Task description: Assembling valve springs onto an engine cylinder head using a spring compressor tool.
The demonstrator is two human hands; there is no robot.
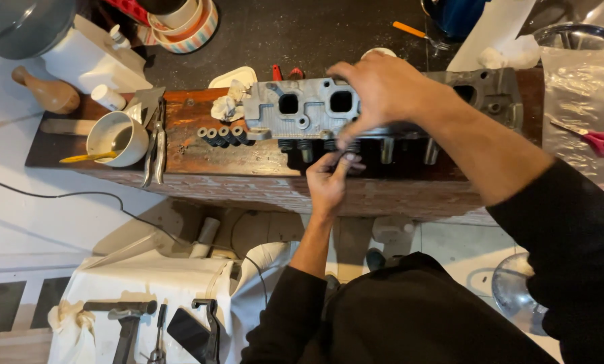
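Cylinder head [302, 108] overhangs bench edge so valve springs are reachable; right hand [376, 91] steadies it, fingers curled on top; left hand [329, 182] pinches spring below.

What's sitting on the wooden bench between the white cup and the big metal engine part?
Between the white cup and the grey cylinder head lie pliers, a row of small black springs and a crumpled rag, seen from the head view.
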